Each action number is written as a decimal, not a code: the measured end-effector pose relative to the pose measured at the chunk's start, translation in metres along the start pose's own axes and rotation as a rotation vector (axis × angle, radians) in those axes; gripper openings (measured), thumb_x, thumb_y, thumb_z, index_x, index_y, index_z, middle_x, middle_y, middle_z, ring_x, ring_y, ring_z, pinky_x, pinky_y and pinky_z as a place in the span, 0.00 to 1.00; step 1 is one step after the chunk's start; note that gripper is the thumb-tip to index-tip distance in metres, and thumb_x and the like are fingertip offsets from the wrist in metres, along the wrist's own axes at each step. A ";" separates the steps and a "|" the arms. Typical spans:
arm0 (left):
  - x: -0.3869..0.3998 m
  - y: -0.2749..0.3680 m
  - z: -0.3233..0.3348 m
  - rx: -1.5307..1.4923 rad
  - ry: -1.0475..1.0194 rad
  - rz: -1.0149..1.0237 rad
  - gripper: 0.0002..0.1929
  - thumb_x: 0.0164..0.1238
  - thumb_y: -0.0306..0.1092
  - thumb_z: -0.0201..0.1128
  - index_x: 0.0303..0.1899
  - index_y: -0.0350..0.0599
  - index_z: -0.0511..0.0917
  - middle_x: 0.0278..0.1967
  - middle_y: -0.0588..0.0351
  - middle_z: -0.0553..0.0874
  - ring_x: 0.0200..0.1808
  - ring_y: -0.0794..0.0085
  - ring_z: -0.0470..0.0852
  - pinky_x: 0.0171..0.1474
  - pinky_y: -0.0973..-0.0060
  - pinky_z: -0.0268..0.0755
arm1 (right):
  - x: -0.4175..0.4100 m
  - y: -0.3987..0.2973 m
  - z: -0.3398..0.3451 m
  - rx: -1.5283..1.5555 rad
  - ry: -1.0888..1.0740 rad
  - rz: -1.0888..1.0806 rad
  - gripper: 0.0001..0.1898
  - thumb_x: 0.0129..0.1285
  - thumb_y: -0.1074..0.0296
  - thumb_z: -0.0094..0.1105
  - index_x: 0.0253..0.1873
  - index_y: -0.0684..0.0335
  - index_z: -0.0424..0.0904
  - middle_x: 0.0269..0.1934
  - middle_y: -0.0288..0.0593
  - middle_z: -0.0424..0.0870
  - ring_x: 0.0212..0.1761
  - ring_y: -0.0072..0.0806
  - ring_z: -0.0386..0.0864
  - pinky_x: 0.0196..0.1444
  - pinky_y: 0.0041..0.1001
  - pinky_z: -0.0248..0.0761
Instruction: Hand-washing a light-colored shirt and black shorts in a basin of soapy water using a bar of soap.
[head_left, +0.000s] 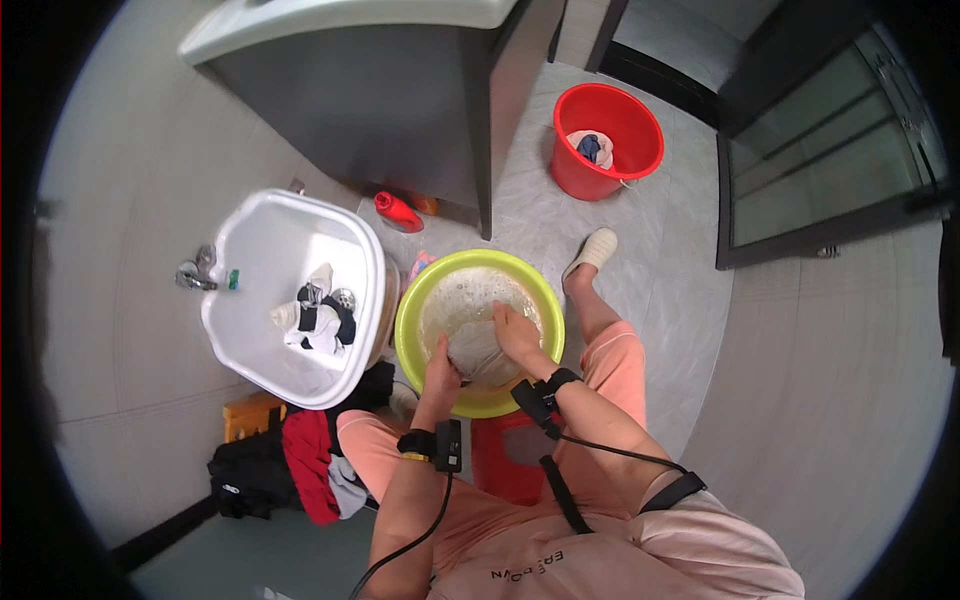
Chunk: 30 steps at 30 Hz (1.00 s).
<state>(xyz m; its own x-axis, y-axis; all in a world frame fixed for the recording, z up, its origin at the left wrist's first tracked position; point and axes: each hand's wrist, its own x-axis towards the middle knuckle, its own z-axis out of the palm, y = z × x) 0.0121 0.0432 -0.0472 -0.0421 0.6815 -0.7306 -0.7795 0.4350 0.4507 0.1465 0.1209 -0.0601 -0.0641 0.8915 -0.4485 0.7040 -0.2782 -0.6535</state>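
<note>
A yellow-green plastic basin (406, 337) of cloudy, sudsy water stands on the floor before me. In it, a light, wet cloth (478, 349) is stretched between my two hands. My left hand (442, 371) grips the cloth's left edge near the basin's near side, fingers partly hidden. On the right, my right hand (516, 334) is closed on the cloth's upper right part, thumb up. The cloth's lower part lies in the water, so its full shape is hidden.
Left of the basin, a white utility sink (247, 360) holds black and white garments (322, 322). A red bottle (398, 212) lies by the cabinet (360, 112). A red bucket (589, 184) with cloth inside stands beyond; clothes (307, 465) are heaped at lower left.
</note>
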 end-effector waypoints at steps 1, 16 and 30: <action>0.005 -0.004 -0.012 0.196 -0.035 0.062 0.22 0.67 0.46 0.46 0.54 0.39 0.65 0.48 0.53 0.75 0.47 0.69 0.75 0.51 0.74 0.66 | 0.009 0.009 0.005 -0.053 -0.047 0.019 0.16 0.62 0.55 0.46 0.40 0.64 0.73 0.33 0.55 0.78 0.37 0.48 0.76 0.40 0.35 0.68; 0.122 -0.096 -0.144 0.693 0.305 -0.056 0.19 0.61 0.43 0.51 0.46 0.37 0.71 0.40 0.49 0.79 0.36 0.64 0.79 0.40 0.68 0.69 | 0.045 0.061 0.110 -0.469 -0.212 -0.518 0.21 0.54 0.51 0.56 0.46 0.61 0.73 0.39 0.53 0.74 0.47 0.47 0.69 0.50 0.39 0.61; 0.106 -0.059 -0.086 0.537 0.022 0.275 0.25 0.67 0.52 0.45 0.48 0.36 0.71 0.33 0.56 0.77 0.35 0.74 0.74 0.41 0.76 0.67 | -0.003 -0.018 0.104 0.067 -0.069 -0.253 0.12 0.58 0.58 0.54 0.32 0.61 0.75 0.24 0.53 0.78 0.30 0.50 0.76 0.34 0.37 0.69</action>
<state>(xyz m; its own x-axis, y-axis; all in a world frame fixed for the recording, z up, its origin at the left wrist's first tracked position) -0.0005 0.0392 -0.1954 -0.2150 0.8013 -0.5582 -0.3137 0.4847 0.8165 0.0607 0.0861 -0.1103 -0.2818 0.9096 -0.3053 0.6114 -0.0750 -0.7877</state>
